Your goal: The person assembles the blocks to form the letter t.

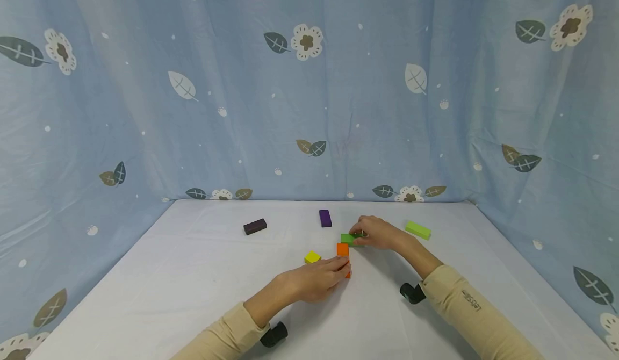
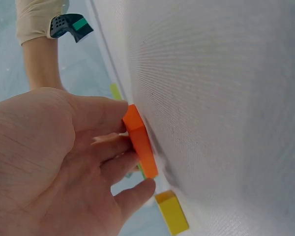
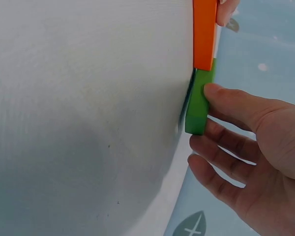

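My left hand (image 1: pixel 316 280) grips an orange block (image 1: pixel 343 249) by its sides, thumb on one side and fingers on the other, as the left wrist view shows. Just beyond it, my right hand (image 1: pixel 379 232) pinches a green block (image 1: pixel 346 238) lying crosswise at the orange block's far end. In the right wrist view, the end of the orange block (image 3: pixel 204 34) meets the green block (image 3: pixel 198 103), and the right thumb presses on the green one. Left of the orange block sits a yellow block (image 1: pixel 312 257), close to the left fingers.
Farther back on the white table (image 1: pixel 193 274) lie a purple block (image 1: pixel 325 218) and, to the left, a dark block (image 1: pixel 254 227). A light green block (image 1: pixel 418 229) rests right of the right hand. A patterned blue curtain (image 1: pixel 358 107) surrounds the table's back and sides.
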`<state>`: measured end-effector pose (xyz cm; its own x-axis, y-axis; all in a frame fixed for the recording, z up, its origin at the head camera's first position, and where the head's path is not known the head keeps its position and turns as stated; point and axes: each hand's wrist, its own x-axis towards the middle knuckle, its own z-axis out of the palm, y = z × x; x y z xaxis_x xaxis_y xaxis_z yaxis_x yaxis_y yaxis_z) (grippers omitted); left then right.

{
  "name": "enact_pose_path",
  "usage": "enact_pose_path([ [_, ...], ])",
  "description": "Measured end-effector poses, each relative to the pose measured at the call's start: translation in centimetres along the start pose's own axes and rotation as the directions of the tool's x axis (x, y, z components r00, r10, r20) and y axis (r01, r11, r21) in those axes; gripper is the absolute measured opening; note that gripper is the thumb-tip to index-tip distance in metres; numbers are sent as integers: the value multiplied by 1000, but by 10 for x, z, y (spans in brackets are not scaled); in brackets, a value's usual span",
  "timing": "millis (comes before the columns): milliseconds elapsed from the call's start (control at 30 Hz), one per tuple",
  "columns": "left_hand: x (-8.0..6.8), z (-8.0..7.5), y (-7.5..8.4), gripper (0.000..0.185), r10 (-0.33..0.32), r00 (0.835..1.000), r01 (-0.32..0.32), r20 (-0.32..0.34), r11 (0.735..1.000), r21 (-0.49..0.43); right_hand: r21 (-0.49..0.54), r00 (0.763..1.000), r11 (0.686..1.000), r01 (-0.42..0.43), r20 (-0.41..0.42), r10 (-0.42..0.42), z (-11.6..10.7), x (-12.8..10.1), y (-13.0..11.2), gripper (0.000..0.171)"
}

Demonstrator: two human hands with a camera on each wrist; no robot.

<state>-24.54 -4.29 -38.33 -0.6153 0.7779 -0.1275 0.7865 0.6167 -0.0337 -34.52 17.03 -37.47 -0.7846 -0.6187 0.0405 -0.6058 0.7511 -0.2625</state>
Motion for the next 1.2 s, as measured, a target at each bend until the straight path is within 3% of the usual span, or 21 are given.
enact_pose_path([
  [967,-1,-2,3,49,-14,1000,14,2,1000,0,21,999,999,-39,8,38,4,-3,0,28],
  [1200,0,0,2,50,-11,1000,11,5,1000,12,-8,997,997,-73,-2,73,3,-9,-3,42],
])
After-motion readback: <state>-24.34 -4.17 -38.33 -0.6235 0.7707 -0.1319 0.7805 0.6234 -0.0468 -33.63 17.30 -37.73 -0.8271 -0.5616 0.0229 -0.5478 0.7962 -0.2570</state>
